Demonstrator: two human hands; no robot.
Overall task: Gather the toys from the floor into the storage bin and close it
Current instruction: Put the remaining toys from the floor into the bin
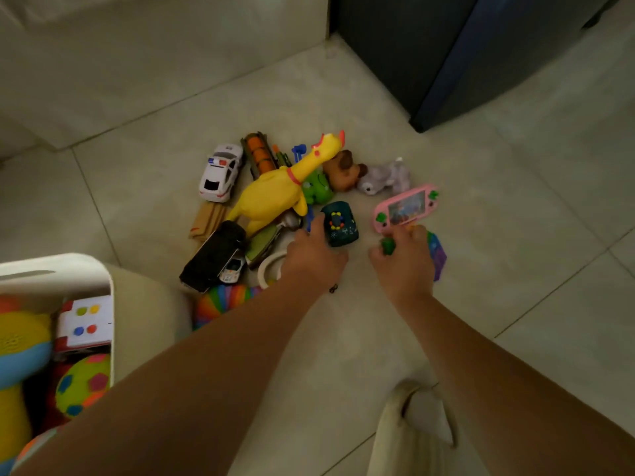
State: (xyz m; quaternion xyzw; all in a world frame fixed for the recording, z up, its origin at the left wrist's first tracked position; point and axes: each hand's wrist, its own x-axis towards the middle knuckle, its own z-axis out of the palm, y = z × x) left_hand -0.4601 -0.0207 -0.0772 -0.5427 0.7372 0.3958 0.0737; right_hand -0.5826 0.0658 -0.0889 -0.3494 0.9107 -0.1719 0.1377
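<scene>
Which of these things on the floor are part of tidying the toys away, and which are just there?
For the job: storage bin, rubber chicken, police car, pink game, grey plush, teal toy in the left hand, small green toy in the right hand.
Just there: dark cabinet, floor tiles.

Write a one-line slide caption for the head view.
Left hand grips a dark green toy, right hand a small green piece, above toys on the floor; storage bin partly filled.
</scene>
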